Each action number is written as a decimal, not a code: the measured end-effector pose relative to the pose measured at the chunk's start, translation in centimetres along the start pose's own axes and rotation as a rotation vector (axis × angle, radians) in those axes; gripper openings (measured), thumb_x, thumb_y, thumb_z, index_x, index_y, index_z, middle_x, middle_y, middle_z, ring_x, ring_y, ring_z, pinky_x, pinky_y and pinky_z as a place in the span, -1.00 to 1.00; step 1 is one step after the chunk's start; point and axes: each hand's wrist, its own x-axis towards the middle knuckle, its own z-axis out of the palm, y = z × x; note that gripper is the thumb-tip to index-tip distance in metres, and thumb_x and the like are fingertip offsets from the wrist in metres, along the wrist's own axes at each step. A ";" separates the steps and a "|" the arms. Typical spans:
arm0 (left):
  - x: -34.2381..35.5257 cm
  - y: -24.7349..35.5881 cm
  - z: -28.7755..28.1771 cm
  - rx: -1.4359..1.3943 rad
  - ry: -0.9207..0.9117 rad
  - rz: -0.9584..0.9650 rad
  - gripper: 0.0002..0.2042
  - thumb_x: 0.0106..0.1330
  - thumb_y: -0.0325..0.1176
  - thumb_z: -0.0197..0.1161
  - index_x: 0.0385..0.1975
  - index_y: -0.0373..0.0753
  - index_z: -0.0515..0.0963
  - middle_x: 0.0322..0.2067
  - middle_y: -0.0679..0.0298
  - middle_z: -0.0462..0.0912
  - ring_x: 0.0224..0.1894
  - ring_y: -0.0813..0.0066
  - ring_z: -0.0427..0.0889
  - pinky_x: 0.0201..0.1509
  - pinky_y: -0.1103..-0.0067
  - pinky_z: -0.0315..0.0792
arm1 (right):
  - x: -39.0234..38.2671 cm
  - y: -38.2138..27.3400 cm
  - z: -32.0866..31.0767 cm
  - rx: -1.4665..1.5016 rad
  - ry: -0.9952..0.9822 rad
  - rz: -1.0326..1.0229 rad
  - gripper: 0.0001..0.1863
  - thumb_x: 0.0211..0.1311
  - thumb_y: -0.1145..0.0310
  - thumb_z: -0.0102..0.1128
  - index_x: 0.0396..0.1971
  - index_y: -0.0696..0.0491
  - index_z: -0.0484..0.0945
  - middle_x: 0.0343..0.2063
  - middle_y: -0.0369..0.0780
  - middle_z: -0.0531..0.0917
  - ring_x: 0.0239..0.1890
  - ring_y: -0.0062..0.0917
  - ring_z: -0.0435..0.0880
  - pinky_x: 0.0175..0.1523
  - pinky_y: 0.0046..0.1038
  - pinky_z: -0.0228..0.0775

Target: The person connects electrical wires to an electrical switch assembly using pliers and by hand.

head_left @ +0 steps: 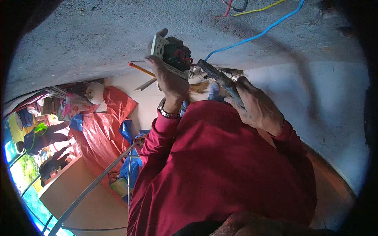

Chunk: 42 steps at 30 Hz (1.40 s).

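My left hand [172, 82] grips a pale electrical switch plate [158, 46], its dark back with red parts turned to the right. My right hand [258, 104] is wrapped round worn, dark pliers [220, 78], their jaws pointing up and left at the side of the plate. A blue wire [258, 36] curves down from the upper right, and its lower end meets or passes close by the tip of the pliers. Whether the jaws bite on the wire I cannot tell. A thin orange-and-yellow stick [141, 69] shows left of my left hand.
Rough grey wall [98, 35] spans the top, with a yellow wire [260, 8] and a red wire [227, 8] coming out. An orange-red sheet [98, 129] lies at left beside a metal rail [92, 187]. Two people [43, 137] are at the far left.
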 end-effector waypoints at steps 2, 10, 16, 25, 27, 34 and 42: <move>-0.2 0.1 1.1 0.142 0.048 0.099 -0.14 0.45 0.47 -0.05 0.38 -0.26 0.33 -0.22 0.26 0.58 -0.24 0.46 0.61 -0.24 0.52 0.55 | 0.1 -0.5 -0.1 0.045 -0.042 0.048 -0.47 0.44 0.28 0.27 0.27 0.23 0.37 0.09 0.13 0.54 0.13 0.09 0.59 0.21 -0.06 0.46; 0.6 0.2 -0.1 0.762 -0.114 0.560 0.06 0.29 0.63 -0.05 0.35 -0.39 0.32 -0.20 0.17 0.60 -0.22 0.51 0.61 -0.25 0.54 0.54 | 0.1 0.3 0.8 0.151 0.048 -0.082 -0.55 0.46 0.29 0.27 0.16 0.23 0.37 -0.10 0.11 0.55 -0.10 0.06 0.65 -0.01 -0.01 0.49; 0.9 0.9 2.1 0.344 0.071 0.187 -0.05 0.40 0.55 -0.11 0.31 -0.35 0.39 -0.35 0.27 0.61 -0.34 0.48 0.60 -0.31 0.54 0.54 | 0.3 1.1 1.0 0.098 0.036 -0.097 -0.60 0.47 0.28 0.26 0.06 0.26 0.40 -0.15 0.10 0.55 -0.15 0.02 0.66 -0.08 -0.05 0.48; 2.1 2.0 -1.0 -0.153 -0.040 -0.468 -0.13 0.48 0.42 -0.08 0.24 -0.43 0.48 -0.20 0.06 0.75 -0.25 0.17 0.77 -0.14 0.28 0.71 | 0.4 0.5 0.4 -0.024 -0.043 0.014 -0.43 0.47 0.25 0.22 0.32 0.24 0.33 0.10 0.20 0.55 0.14 0.12 0.59 0.20 -0.06 0.50; 2.0 1.8 -1.4 -0.150 -0.015 -0.476 -0.13 0.49 0.42 -0.07 0.24 -0.44 0.48 -0.21 0.05 0.75 -0.24 0.16 0.77 -0.14 0.28 0.72 | 0.4 0.4 0.0 -0.045 -0.041 0.010 -0.42 0.46 0.26 0.23 0.34 0.23 0.32 0.11 0.19 0.55 0.14 0.13 0.59 0.20 -0.06 0.50; 3.0 1.9 -3.5 -0.311 -0.103 -0.794 -0.14 0.51 0.37 -0.07 0.26 -0.49 0.45 -0.11 -0.10 0.75 -0.09 0.06 0.79 0.03 0.12 0.71 | 0.5 0.2 -0.6 -0.096 -0.034 -0.015 -0.47 0.45 0.28 0.25 0.29 0.22 0.38 0.12 0.13 0.52 0.12 0.08 0.60 0.15 -0.09 0.54; 2.8 0.4 -4.6 -0.531 -0.094 -0.948 -0.10 0.53 0.35 -0.09 0.37 -0.55 0.32 -0.01 -0.26 0.70 0.01 -0.18 0.74 0.21 -0.11 0.57 | 0.6 -0.3 -1.3 -0.164 0.017 -0.062 -0.59 0.42 0.30 0.27 0.08 0.25 0.45 -0.08 0.02 0.49 -0.12 -0.02 0.63 0.01 -0.08 0.55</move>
